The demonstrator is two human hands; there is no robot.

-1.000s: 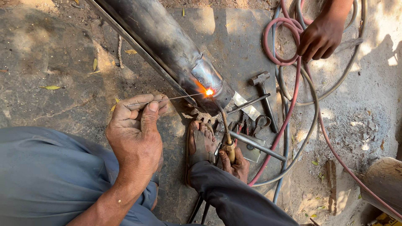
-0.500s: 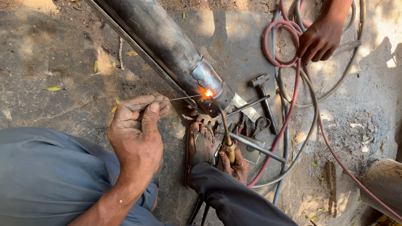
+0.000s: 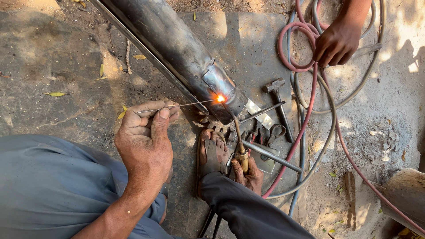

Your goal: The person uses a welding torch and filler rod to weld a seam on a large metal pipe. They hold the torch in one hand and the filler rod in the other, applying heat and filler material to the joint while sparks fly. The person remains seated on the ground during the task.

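My left hand (image 3: pixel 146 139) pinches a thin filler rod (image 3: pixel 177 106) that reaches right to a bright orange flame (image 3: pixel 220 98). The flame sits on the lower end of a long dark metal pipe (image 3: pixel 172 46), beside a shiny patch (image 3: pixel 219 82). My right hand (image 3: pixel 249 170), low in the middle, grips a brass gas torch (image 3: pixel 237 137) whose bent tip points up at the flame. My sandalled foot (image 3: pixel 213 155) rests just left of that hand, under the pipe's end.
Another person's hand (image 3: pixel 336 42) at the top right holds coiled red and grey hoses (image 3: pixel 305 110). A hammer (image 3: pixel 279 99), pliers (image 3: pixel 274 132) and metal bars (image 3: pixel 270 156) lie on the concrete by the pipe's end. A log end (image 3: pixel 405 194) sits at the right edge.
The flame glows a little brighter at the same spot. The rod, the torch and the other person's hand have barely moved.
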